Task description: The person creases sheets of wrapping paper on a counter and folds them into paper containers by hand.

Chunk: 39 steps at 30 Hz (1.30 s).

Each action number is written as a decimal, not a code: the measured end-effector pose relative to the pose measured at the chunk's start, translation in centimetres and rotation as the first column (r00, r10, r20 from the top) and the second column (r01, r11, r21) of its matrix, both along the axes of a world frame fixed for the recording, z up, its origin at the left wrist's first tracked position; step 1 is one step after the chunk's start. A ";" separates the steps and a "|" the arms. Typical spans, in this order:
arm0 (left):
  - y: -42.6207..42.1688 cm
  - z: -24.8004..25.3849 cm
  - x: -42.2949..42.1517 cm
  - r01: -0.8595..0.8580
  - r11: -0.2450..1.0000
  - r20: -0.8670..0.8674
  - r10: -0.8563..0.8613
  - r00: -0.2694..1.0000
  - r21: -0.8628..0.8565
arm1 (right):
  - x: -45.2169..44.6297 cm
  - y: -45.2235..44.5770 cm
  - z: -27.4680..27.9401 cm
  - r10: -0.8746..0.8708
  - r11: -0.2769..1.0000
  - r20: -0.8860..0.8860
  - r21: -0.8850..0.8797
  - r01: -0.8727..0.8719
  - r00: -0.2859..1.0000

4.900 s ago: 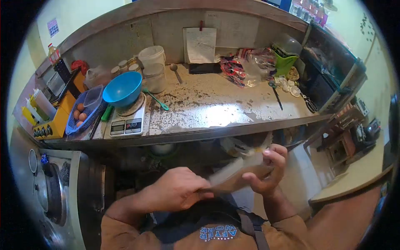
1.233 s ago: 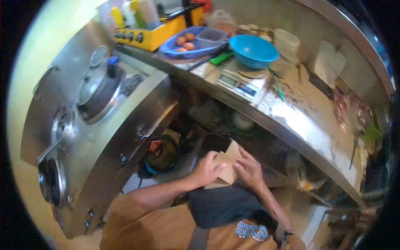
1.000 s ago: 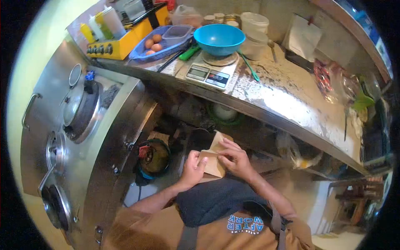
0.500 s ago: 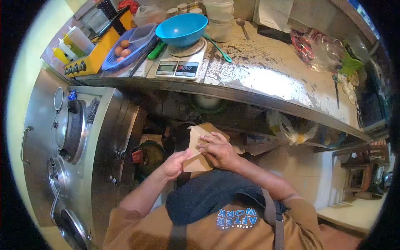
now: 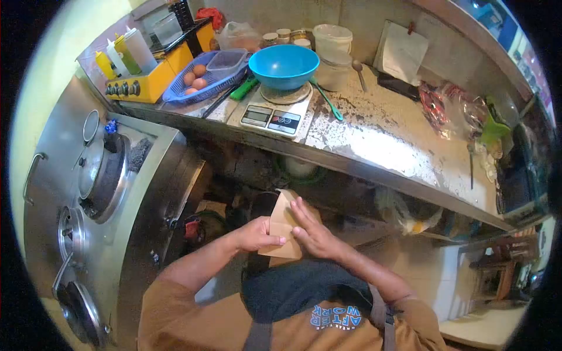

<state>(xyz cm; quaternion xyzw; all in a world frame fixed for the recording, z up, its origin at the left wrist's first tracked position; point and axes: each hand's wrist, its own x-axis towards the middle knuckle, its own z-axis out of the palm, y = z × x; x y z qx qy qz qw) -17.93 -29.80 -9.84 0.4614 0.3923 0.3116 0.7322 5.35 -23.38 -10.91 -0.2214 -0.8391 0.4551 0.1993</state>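
A folded brown cardboard piece (image 5: 283, 227) is held upright between both hands, close above my dark apron. My left hand (image 5: 259, 234) grips its left edge, with the thumb across the front face. My right hand (image 5: 313, 231) lies flat against its right side, fingers stretched out and pointing up and to the left. Beyond the hands, on the counter, a blue bowl (image 5: 284, 67) sits on a white kitchen scale (image 5: 276, 119).
A stove (image 5: 126, 199) with a lidded pot (image 5: 93, 169) and pans is at the left. The counter edge (image 5: 351, 171) runs across ahead, bearing a basket (image 5: 175, 88) of eggs, a green spoon (image 5: 329, 102) and plastic bags (image 5: 433, 108). A stool stands at the right.
Compared with half a second ago, my right hand has shifted from the cardboard's front face to its right side, its fingers straighter. The view has turned, so the counter and stove appear shifted.
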 end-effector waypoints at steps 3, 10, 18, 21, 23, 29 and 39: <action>0.7 -0.4 -0.1 -0.023 0.999 -0.055 0.025 0.998 0.035 | -0.3 1.1 -1.1 0.049 0.996 -0.006 -0.080 -0.049 0.999; 2.5 -1.4 -0.2 0.111 0.975 0.367 -0.033 0.930 -0.192 | 1.2 1.4 1.5 -0.175 0.978 0.041 -0.106 0.178 0.984; -1.2 -0.7 4.1 -0.041 0.958 -0.169 0.091 0.981 0.283 | 3.5 -0.6 0.8 -0.364 0.926 0.085 -0.078 0.371 0.927; -0.5 -2.4 4.6 -0.099 0.907 -0.136 0.168 0.976 0.410 | 3.8 -1.1 2.9 -0.392 0.906 0.139 -0.113 0.408 0.909; -0.1 -2.6 4.8 -0.090 0.907 -0.213 0.191 0.958 0.411 | 3.8 -1.1 3.9 -0.406 0.889 0.232 -0.124 0.441 0.884; 0.4 -3.2 6.3 -0.375 0.927 -0.080 0.375 0.924 0.010 | 2.5 -1.3 4.7 -0.448 0.876 0.324 -0.028 0.481 0.833; -0.3 -3.6 5.7 -0.270 0.898 0.264 0.370 0.891 -0.347 | 3.0 -0.5 2.3 -0.197 0.967 0.232 -0.113 0.227 0.953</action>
